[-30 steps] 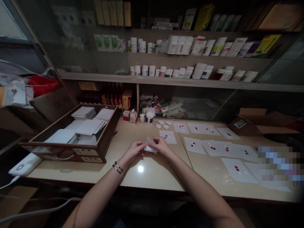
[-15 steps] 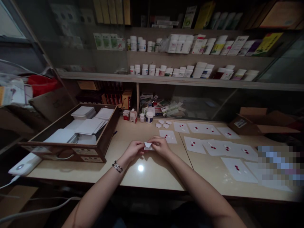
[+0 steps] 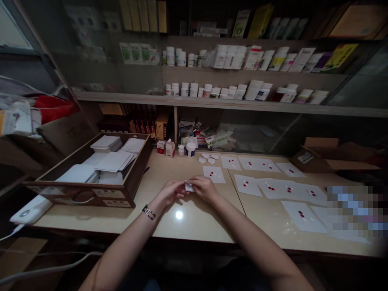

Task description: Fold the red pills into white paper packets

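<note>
My left hand (image 3: 169,192) and my right hand (image 3: 206,189) meet above the pale tabletop (image 3: 121,218), pinching a small folded white paper (image 3: 189,186) between their fingers. Most of that paper is hidden by my fingers. Just beyond my right hand lies a white sheet with red spots (image 3: 214,174). More such sheets, including one (image 3: 247,185), spread across the right of the table. Several small white paper pieces (image 3: 206,157) lie near the far edge. A dark metal bracelet (image 3: 148,212) circles my left wrist.
To the left stands a wooden drawer (image 3: 91,196) holding stacks of white paper. A small white jar (image 3: 190,150) and little boxes sit at the table's back edge, below shelves of medicine bottles. A cardboard box (image 3: 315,161) rests at the right; a white corded device (image 3: 30,211) lies at left.
The white paper has become a smaller folded piece between my fingers. My hands have drawn closer together around it.
</note>
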`<action>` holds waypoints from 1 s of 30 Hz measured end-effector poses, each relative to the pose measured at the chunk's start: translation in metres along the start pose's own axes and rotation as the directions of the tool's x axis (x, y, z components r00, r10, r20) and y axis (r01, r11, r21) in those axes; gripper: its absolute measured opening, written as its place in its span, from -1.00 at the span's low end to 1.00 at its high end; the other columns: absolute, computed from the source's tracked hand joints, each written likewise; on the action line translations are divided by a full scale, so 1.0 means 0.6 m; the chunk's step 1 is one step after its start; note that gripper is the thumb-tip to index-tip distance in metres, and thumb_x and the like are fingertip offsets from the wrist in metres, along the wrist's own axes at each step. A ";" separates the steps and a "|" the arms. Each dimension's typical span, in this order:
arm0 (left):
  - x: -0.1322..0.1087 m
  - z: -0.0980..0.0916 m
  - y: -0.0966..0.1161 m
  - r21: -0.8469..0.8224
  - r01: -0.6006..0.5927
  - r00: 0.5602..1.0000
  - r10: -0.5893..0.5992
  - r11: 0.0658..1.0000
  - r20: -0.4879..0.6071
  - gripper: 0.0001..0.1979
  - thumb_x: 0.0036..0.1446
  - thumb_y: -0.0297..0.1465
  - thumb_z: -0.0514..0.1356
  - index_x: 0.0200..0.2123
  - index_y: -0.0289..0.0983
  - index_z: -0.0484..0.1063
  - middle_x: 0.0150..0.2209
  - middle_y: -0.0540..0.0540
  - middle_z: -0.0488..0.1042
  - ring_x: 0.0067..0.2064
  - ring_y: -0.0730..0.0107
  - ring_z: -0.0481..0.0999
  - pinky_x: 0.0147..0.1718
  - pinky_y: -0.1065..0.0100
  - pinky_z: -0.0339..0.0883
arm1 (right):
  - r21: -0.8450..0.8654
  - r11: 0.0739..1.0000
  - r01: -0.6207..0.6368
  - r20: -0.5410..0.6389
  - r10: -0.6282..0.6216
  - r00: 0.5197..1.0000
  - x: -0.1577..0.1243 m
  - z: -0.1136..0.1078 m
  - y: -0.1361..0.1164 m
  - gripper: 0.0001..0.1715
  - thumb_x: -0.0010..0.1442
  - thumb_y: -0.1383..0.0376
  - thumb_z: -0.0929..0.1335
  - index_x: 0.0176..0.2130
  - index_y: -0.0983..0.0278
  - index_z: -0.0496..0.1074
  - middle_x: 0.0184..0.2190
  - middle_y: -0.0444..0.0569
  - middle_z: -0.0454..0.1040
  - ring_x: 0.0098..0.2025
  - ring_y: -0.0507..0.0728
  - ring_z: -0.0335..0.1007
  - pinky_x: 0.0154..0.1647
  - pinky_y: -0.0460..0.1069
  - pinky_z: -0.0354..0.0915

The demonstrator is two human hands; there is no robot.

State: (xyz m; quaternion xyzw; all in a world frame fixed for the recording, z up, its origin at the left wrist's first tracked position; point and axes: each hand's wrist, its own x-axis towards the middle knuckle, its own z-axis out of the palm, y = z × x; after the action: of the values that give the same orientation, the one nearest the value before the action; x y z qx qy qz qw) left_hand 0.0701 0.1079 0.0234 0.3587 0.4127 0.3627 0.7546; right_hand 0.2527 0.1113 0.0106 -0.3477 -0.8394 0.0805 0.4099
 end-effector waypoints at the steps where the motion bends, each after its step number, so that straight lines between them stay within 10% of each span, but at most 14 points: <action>1: 0.000 0.000 0.000 0.001 -0.006 1.000 0.006 1.000 0.000 -0.74 0.01 -0.28 0.29 -0.38 -0.42 0.50 -0.45 -0.19 0.55 -0.47 0.43 0.55 -0.62 0.59 0.31 | 0.019 1.000 -0.007 0.001 0.007 1.000 0.000 0.000 0.000 -0.69 0.09 0.50 0.28 -0.27 0.24 0.54 -0.33 0.01 0.56 -0.32 0.09 0.47 -0.28 -0.05 0.35; 17: 0.009 -0.003 -0.010 0.159 -0.065 0.981 0.092 0.985 -0.172 -0.70 -0.12 -0.26 0.36 -0.51 -0.42 0.46 -0.60 -0.08 0.44 -0.63 0.56 0.39 -0.66 0.55 0.25 | 0.142 0.972 -0.185 0.074 0.176 0.982 0.003 -0.004 -0.023 -0.62 -0.02 0.48 0.27 -0.22 0.26 0.53 -0.28 0.02 0.56 -0.26 0.14 0.46 -0.22 0.00 0.34; 25: 0.016 -0.001 -0.031 0.371 -0.208 0.951 0.275 0.905 -0.138 -0.62 -0.03 -0.13 0.26 -0.59 -0.35 0.37 -0.72 0.04 0.31 -0.73 0.58 0.24 -0.74 0.52 0.13 | 0.409 0.601 -0.687 0.339 0.599 0.726 0.016 0.012 -0.014 -0.66 0.01 0.10 0.38 -0.42 0.37 0.48 -0.53 -0.04 0.49 -0.48 0.08 0.36 -0.51 -0.10 0.22; 30: 0.014 0.001 -0.031 0.405 -0.155 0.979 0.196 0.901 -0.061 -0.64 -0.05 -0.15 0.27 -0.51 -0.39 0.42 -0.62 -0.08 0.44 -0.64 0.50 0.38 -0.67 0.51 0.21 | 0.393 0.579 -0.714 0.332 0.635 0.698 0.017 0.008 -0.014 -0.69 -0.08 0.14 0.42 -0.52 0.36 0.41 -0.63 -0.14 0.37 -0.56 0.00 0.23 -0.58 -0.14 0.10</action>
State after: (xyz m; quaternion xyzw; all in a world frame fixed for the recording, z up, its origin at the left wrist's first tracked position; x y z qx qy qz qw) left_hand 0.0786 0.1060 0.0048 0.5215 0.4812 0.3554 0.6084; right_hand 0.2404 0.1125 0.0173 -0.5165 -0.6219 0.4689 0.3559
